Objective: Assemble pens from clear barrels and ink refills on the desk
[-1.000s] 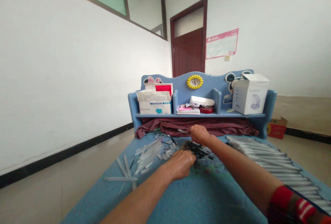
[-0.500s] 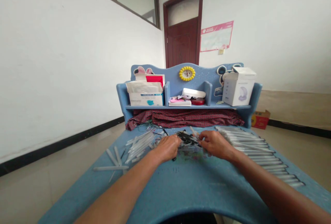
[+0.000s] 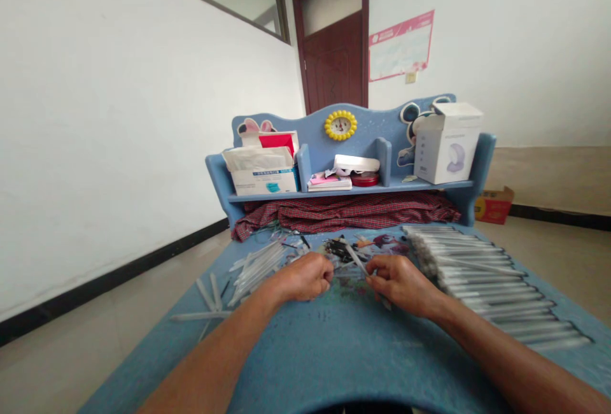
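My right hand [image 3: 398,282] pinches a translucent pen barrel [image 3: 356,257], which slants up and left from the fingertips. Behind that barrel lies a small heap of black plastic pieces [image 3: 337,248], perhaps pen caps. My left hand [image 3: 309,276] is curled closed just left of centre, knuckles up; whatever its fingers hold is hidden. Close to its left is a loose pile of clear pen barrels [image 3: 258,267]. On the right of the blue table [image 3: 329,350], beside my right forearm, pens [image 3: 491,274] with dark ends lie side by side in a long row.
Several stray barrels [image 3: 210,293] lie near the left edge. Along the back runs a bunched checked cloth [image 3: 344,211] under a blue shelf [image 3: 267,197]. The shelf holds a mask box [image 3: 265,181], a red round tin [image 3: 365,179] and a white carton [image 3: 446,146].
My left hand has drawn slightly left, away from the black pieces. The barrel in my right hand shows more plainly, slanting in front of the heap. The camera view has shifted a little.
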A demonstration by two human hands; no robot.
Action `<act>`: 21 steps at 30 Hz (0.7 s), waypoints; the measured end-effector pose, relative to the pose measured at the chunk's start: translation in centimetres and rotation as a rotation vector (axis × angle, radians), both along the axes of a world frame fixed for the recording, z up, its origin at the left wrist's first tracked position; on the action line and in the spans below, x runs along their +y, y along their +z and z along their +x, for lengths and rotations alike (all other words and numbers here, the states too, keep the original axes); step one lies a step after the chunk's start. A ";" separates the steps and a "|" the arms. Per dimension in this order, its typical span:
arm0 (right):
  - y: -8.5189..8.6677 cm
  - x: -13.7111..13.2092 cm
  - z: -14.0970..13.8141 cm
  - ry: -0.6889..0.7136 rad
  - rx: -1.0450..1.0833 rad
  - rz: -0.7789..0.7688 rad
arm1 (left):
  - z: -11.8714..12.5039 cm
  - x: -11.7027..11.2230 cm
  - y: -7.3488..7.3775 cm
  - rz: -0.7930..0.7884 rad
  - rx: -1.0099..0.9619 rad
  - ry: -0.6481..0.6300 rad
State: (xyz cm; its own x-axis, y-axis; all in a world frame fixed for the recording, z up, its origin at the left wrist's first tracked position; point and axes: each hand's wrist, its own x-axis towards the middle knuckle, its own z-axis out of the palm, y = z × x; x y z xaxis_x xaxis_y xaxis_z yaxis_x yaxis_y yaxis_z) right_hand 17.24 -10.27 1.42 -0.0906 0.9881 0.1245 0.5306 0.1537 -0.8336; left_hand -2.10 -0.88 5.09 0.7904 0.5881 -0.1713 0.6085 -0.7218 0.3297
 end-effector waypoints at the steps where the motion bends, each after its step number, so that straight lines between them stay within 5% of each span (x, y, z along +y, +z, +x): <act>1: 0.0 -0.1 -0.1 0.015 0.033 -0.016 | 0.0 0.1 0.1 -0.074 -0.079 0.043; 5: -0.2 -0.4 -0.5 0.067 0.053 0.006 | 0.2 0.4 0.5 -0.309 -0.464 0.190; 9: -0.6 -0.6 -0.8 0.073 0.000 0.043 | 0.4 0.0 0.9 -0.457 -0.692 0.198; 21: -0.5 -0.7 -0.8 0.031 -0.096 0.122 | 0.3 -0.2 1.1 -0.496 -0.800 0.203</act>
